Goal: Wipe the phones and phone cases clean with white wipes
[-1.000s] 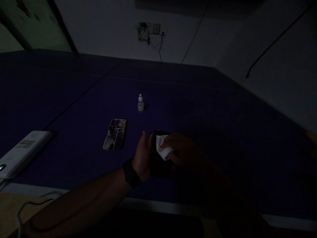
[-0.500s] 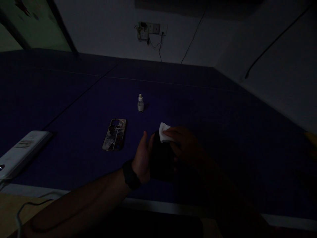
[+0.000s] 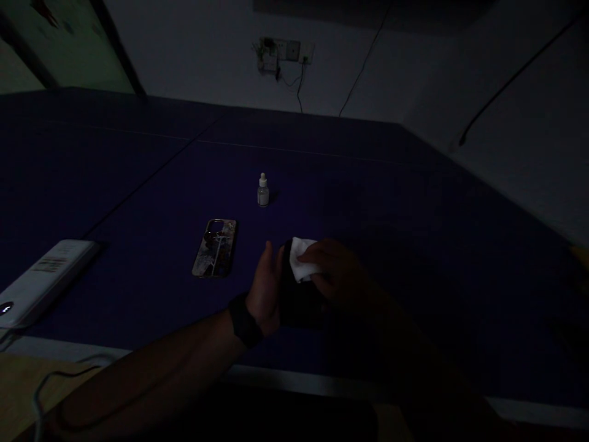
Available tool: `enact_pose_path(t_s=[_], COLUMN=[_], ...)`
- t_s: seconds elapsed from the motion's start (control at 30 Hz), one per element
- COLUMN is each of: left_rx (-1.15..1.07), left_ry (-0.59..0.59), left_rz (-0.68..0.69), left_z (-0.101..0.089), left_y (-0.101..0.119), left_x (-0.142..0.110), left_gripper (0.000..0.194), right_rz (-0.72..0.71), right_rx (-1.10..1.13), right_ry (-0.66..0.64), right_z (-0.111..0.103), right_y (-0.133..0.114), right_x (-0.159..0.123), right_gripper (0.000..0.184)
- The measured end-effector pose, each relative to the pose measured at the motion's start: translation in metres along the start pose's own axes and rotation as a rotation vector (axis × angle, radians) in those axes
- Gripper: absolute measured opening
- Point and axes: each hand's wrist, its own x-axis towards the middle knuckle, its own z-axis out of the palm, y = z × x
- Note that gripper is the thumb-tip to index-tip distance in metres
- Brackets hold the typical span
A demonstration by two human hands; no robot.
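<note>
My left hand [image 3: 267, 291], a dark band on its wrist, is closed around the left side of a black phone [image 3: 299, 304]. The phone's lower part fades into the dark, and the fingers beneath it are hidden. Against the phone's upper face my right hand [image 3: 338, 270] presses a folded white cloth [image 3: 301, 258], pinched between thumb and fingers. Left of my hands, a patterned phone case [image 3: 215, 248] with a camera cut-out lies flat. Beyond them a small clear dropper bottle [image 3: 262, 193] with a white top stands upright.
A white power bank [image 3: 48, 279] with a cable lies at the left on the dark blue tabletop [image 3: 151, 239]. Wall sockets [image 3: 283, 52] with plugs and hanging cords are at the back. The room is very dim.
My right hand has moved the white cloth a little down and left over the phone's face. My left hand still holds the phone in nearly the same place.
</note>
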Motion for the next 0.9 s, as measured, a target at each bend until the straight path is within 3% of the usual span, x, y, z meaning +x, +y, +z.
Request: enact_pose_path(t_s=[0.1, 0.17, 0.4, 0.63, 0.83, 0.9], left_rx=[-0.014, -0.025, -0.031, -0.04, -0.058, -0.06], left_ry=[-0.03, -0.042, 0.049, 0.02, 0.059, 0.059], left_rz=[-0.033, -0.041, 0.078, 0.04, 0.054, 0.061], left_z=[-0.001, -0.001, -0.004, 0.0, 0.0, 0.0], left_y=[0.001, 0.001, 0.0, -0.001, 0.0, -0.001], left_x=[-0.002, -0.002, 0.007, 0.003, 0.005, 0.006], left_gripper=[0.062, 0.061, 0.059, 0.064, 0.065, 0.064], right_rz=[0.09, 0.066, -0.101, 0.005, -0.052, -0.043], right_rx=[-0.057, -0.047, 0.093, 0.034, 0.128, 0.136], right_ry=[0.059, 0.064, -0.17, -0.029, -0.194, -0.175], right_z=[-0.001, -0.004, -0.008, 0.006, 0.002, 0.002], right_y=[0.003, 0.003, -0.012, -0.012, -0.017, -0.016], right_x=[0.0, 0.0, 0.0, 0.003, 0.004, 0.003], right_gripper=[0.037, 0.035, 0.035, 0.04, 0.038, 0.036])
